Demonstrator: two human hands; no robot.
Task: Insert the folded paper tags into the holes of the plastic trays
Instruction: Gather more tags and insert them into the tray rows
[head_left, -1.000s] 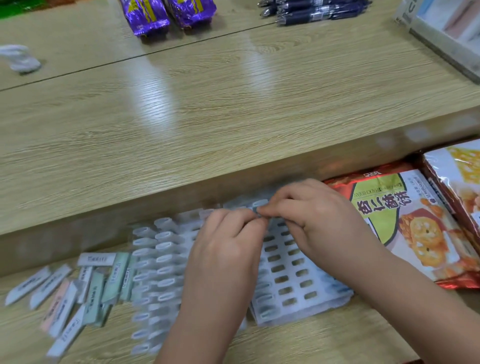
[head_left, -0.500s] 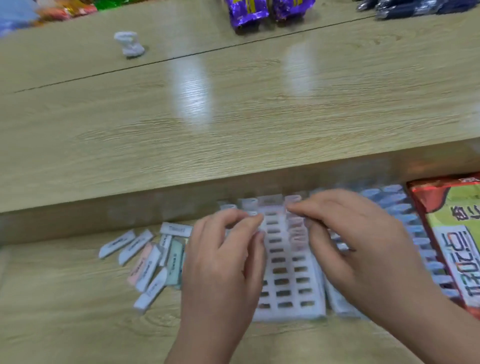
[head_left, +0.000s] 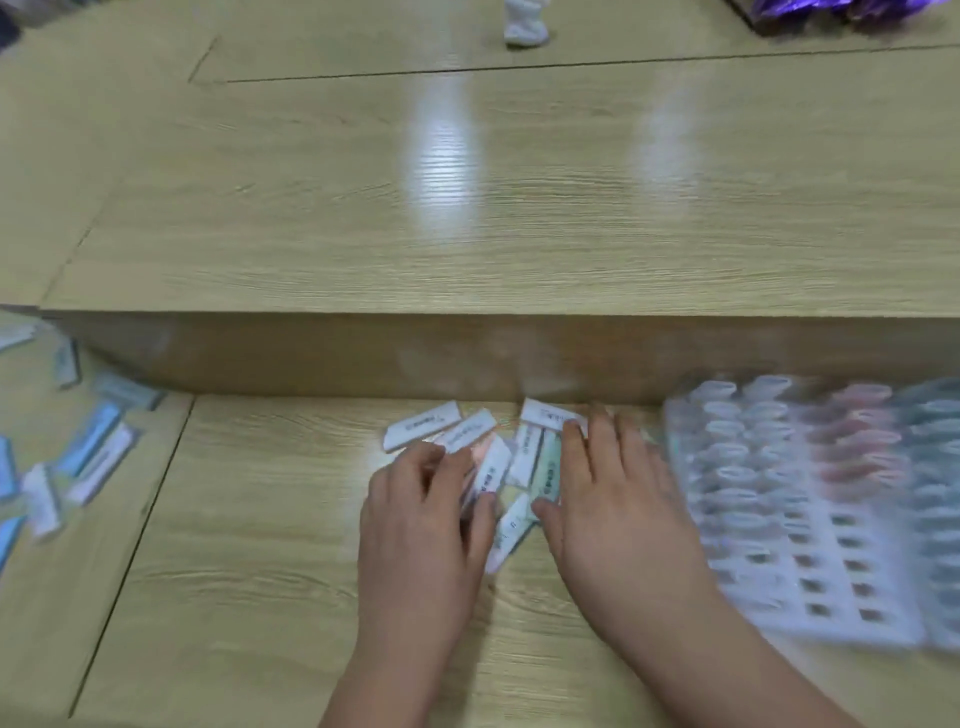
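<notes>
Both hands are working at the pile of folded paper tags in the lower centre. The right hand is lying flat, fingers spread on the pile. The left hand is bending its fingers over the tags, though whether it is pinching one cannot be told. The plastic trays are lying at the right. Advisable — lifting one tag only, then steering it toward an empty hole. Blur is smearing the trays, and the frame is cutting off their right edge.
</notes>
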